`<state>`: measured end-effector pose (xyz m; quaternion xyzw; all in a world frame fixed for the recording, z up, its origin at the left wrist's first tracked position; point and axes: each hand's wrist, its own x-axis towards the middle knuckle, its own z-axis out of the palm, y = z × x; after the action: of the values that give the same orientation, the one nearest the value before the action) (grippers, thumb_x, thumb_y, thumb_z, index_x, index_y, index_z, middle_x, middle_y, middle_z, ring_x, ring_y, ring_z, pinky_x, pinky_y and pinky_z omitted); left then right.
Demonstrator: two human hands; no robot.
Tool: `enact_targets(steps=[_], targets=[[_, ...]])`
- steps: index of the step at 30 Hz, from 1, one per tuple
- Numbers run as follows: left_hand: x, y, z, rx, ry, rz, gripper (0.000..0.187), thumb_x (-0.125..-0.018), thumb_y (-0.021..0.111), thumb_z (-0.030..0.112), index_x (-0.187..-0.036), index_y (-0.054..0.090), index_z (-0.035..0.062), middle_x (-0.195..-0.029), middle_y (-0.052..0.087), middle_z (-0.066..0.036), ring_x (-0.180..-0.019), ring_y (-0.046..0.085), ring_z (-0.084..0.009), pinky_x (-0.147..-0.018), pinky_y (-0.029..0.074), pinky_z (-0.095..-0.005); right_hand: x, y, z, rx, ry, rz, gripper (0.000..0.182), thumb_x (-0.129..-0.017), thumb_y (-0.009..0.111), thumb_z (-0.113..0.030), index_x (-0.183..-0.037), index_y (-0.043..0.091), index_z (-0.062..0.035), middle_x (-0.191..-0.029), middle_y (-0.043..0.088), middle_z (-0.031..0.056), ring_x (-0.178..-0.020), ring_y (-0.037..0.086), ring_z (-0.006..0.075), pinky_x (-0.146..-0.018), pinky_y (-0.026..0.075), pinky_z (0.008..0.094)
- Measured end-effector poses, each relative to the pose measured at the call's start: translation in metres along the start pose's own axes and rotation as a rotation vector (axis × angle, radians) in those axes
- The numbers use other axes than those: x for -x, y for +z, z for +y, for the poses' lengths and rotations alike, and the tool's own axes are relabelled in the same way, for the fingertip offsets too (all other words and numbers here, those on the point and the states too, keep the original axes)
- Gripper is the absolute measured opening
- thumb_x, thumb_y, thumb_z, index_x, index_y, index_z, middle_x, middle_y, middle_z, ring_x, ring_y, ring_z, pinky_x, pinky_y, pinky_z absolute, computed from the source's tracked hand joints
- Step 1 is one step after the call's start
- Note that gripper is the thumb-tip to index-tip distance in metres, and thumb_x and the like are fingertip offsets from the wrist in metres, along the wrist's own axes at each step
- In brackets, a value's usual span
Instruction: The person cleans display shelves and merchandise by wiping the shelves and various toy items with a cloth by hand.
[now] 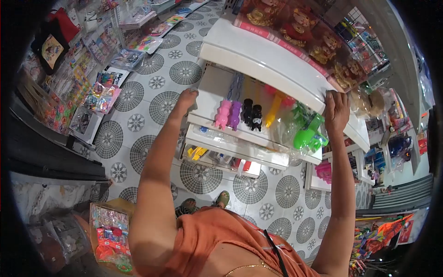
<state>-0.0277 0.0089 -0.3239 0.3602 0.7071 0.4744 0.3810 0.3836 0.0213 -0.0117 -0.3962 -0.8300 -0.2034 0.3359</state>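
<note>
Both hands clamp the white shelf's edges.
Left hand (187, 98) and right hand (335, 111) each grip the shelf (258, 60); tiled floor (138, 120) lies open beneath.

A single head-worn view is given, aimed steeply downward from above with wide-angle distortion; the white shelf unit (258, 60) is seen close up, the tiled floor (152, 106) farther below.

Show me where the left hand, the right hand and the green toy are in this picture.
left hand (187, 98): head view, point on the back of the hand at the shelf's left edge.
right hand (336, 111): head view, point on the back of the hand.
green toy (308, 134): head view, point on its body.
</note>
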Motion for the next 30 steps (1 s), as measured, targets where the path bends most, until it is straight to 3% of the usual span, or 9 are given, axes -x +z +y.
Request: enact_targets(steps=[2, 3, 5, 16, 22, 23, 25, 27, 30], targets=[[-0.008, 0.002, 0.033, 0.021, -0.051, -0.027, 0.031, -0.084, 0.048, 0.022, -0.105, 0.055, 0.0, -0.089, 0.058, -0.007, -0.08, 0.053, -0.0175, -0.07, 0.045, -0.0313, 0.0, 0.002, 0.004, -0.009, -0.037, 0.044, 0.025, -0.086, 0.046, -0.027, -0.088, 0.06, -0.0058, -0.085, 0.054, 0.0122, -0.081, 0.047, 0.0325, -0.072, 0.037, 0.0399], [-0.049, -0.001, 0.014, -0.407, 0.299, -0.119, 0.03, -0.084, 0.049, 0.021, -0.105, 0.056, 0.0018, -0.091, 0.059, -0.008, -0.081, 0.054, -0.0193, -0.07, 0.046, -0.0327, -0.001, 0.001, 0.002, 0.005, -0.023, 0.047, 0.024, -0.085, 0.047, -0.026, -0.088, 0.06, -0.0062, -0.085, 0.054, 0.0123, -0.081, 0.047, 0.0328, -0.072, 0.037, 0.04], [-0.084, 0.009, 0.024, -0.643, 0.464, -0.072, 0.029, -0.083, 0.049, 0.021, -0.105, 0.056, 0.0022, -0.091, 0.059, -0.01, -0.082, 0.054, -0.0209, -0.071, 0.045, -0.0336, 0.0, 0.002, 0.006, 0.007, 0.003, 0.032, 0.023, -0.084, 0.049, -0.026, -0.088, 0.06, -0.0069, -0.085, 0.053, 0.0125, -0.079, 0.047, 0.0324, -0.07, 0.037, 0.0402], [-0.121, 0.052, 0.033, -0.783, 0.705, 0.185, 0.024, -0.081, 0.048, 0.016, -0.1, 0.057, 0.0043, -0.096, 0.057, -0.016, -0.09, 0.053, -0.0298, -0.079, 0.043, -0.0385, -0.001, 0.002, 0.008, 0.01, 0.038, 0.034, 0.019, -0.079, 0.055, -0.026, -0.085, 0.06, -0.0092, -0.083, 0.052, 0.0083, -0.077, 0.047, 0.0287, -0.067, 0.037, 0.0387], [-0.076, 0.049, 0.006, -0.808, 1.195, 0.321, 0.022, -0.08, 0.048, 0.014, -0.098, 0.058, 0.0054, -0.099, 0.057, -0.02, -0.095, 0.052, -0.0347, -0.083, 0.042, -0.0412, 0.001, 0.002, 0.01, -0.005, 0.017, 0.099, 0.019, -0.075, 0.057, -0.028, -0.079, 0.06, -0.0094, -0.078, 0.051, 0.0084, -0.073, 0.047, 0.0289, -0.065, 0.037, 0.0396], [-0.057, 0.046, 0.008, -0.836, 1.135, 0.258, 0.022, -0.08, 0.048, 0.013, -0.098, 0.058, 0.0056, -0.099, 0.057, -0.021, -0.095, 0.052, -0.0356, -0.084, 0.042, -0.0417, 0.002, 0.003, 0.011, -0.01, 0.023, 0.112, 0.019, -0.075, 0.058, -0.028, -0.078, 0.06, -0.0094, -0.077, 0.051, 0.0084, -0.073, 0.047, 0.0288, -0.065, 0.037, 0.0397], [0.002, 0.034, 0.042, -1.094, 0.445, -0.176, 0.027, -0.08, 0.047, 0.011, -0.105, 0.056, 0.0039, -0.106, 0.054, -0.022, -0.101, 0.049, -0.0365, -0.087, 0.041, -0.0416, 0.005, 0.004, 0.013, 0.014, 0.06, 0.114, 0.022, -0.076, 0.057, -0.032, -0.078, 0.06, -0.0107, -0.079, 0.052, 0.0074, -0.076, 0.047, 0.0275, -0.066, 0.037, 0.0391], [0.028, 0.027, 0.019, -0.847, 0.829, 0.069, 0.037, -0.079, 0.049, 0.009, -0.115, 0.05, 0.0015, -0.118, 0.049, -0.02, -0.11, 0.044, -0.0358, -0.094, 0.036, -0.0417, 0.007, 0.005, 0.011, 0.033, 0.085, 0.11, 0.024, -0.077, 0.055, -0.034, -0.08, 0.061, -0.0109, -0.08, 0.052, 0.0072, -0.078, 0.048, 0.0273, -0.069, 0.037, 0.0387], [0.078, 0.019, 0.026, -0.991, 0.791, 0.014, 0.045, -0.078, 0.05, 0.007, -0.122, 0.043, -0.0005, -0.126, 0.043, -0.019, -0.118, 0.038, -0.0361, -0.099, 0.031, -0.0427, 0.008, 0.002, 0.009, 0.046, 0.113, 0.086, 0.026, -0.078, 0.053, -0.035, -0.083, 0.062, -0.0107, -0.082, 0.053, 0.007, -0.082, 0.048, 0.0272, -0.072, 0.038, 0.0384]])
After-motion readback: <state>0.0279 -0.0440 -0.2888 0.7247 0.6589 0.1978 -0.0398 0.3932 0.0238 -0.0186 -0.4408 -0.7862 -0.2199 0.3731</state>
